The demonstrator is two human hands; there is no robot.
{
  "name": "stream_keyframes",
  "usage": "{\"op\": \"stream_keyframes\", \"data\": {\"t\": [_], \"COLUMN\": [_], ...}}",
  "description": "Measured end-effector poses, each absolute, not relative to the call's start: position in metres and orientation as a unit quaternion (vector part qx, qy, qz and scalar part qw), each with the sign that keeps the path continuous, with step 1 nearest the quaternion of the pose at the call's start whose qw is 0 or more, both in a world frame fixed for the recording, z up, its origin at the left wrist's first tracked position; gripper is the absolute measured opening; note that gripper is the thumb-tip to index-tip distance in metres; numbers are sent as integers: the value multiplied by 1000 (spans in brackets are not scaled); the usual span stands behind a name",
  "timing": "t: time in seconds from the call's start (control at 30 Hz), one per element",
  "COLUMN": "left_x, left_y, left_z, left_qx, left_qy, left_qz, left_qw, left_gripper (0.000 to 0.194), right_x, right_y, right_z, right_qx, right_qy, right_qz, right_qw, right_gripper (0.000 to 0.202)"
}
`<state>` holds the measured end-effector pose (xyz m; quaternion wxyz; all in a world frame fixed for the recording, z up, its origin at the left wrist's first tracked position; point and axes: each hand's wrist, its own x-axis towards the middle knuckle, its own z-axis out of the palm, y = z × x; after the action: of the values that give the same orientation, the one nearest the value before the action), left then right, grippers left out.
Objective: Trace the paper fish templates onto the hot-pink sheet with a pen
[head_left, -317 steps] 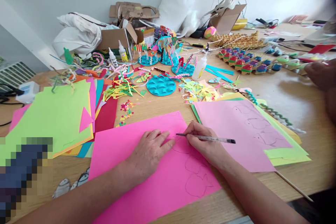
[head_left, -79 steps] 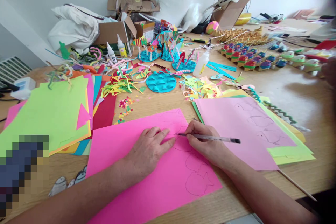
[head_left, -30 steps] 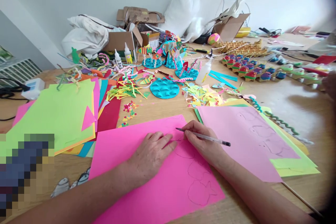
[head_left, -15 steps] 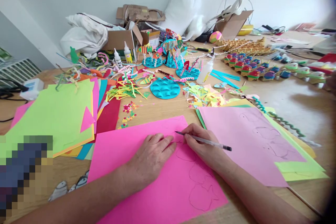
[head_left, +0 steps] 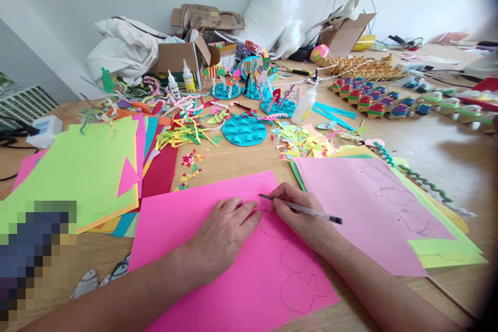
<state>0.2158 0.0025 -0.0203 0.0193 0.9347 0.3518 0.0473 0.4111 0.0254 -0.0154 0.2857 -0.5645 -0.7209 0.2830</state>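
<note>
A bright pink sheet (head_left: 175, 249) lies in front of me with several fish outlines down its right side. My left hand (head_left: 223, 233) rests flat on the sheet, fingers spread a little and holding nothing. In my right hand (head_left: 298, 212) is a black-capped clear pen (head_left: 311, 211), its tip touching the paper near the upper edge, just right of my left fingers. To the right, a pale pink sheet (head_left: 350, 202) bears fish outlines and lies over green and yellow paper.
Stacked coloured paper, lime on top (head_left: 89, 166), lies left. Beyond the sheet are a blue scalloped disc (head_left: 244, 130), paper scraps (head_left: 307, 140), a glue bottle (head_left: 304, 105) and blue-based fish models (head_left: 278, 106). Painted egg-carton pieces (head_left: 365, 101) stand back right; cardboard boxes (head_left: 177, 57) sit behind.
Almost nothing differs. The pen and my right hand have shifted very slightly left at the same spot on the sheet; my left hand stays put.
</note>
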Motion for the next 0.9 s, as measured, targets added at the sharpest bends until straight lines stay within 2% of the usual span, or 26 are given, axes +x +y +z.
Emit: {"op": "stream_keyframes", "data": {"t": [0.9], "left_x": [216], "left_y": [3], "left_z": [-20], "left_qx": [935], "left_qy": [351], "left_qz": [44], "left_qw": [22], "left_gripper": [41], "right_x": [411], "right_y": [24], "right_z": [-13], "right_qx": [-558], "right_qy": [-720], "right_qz": [282], "right_qw": [299], "right_gripper": [10]}}
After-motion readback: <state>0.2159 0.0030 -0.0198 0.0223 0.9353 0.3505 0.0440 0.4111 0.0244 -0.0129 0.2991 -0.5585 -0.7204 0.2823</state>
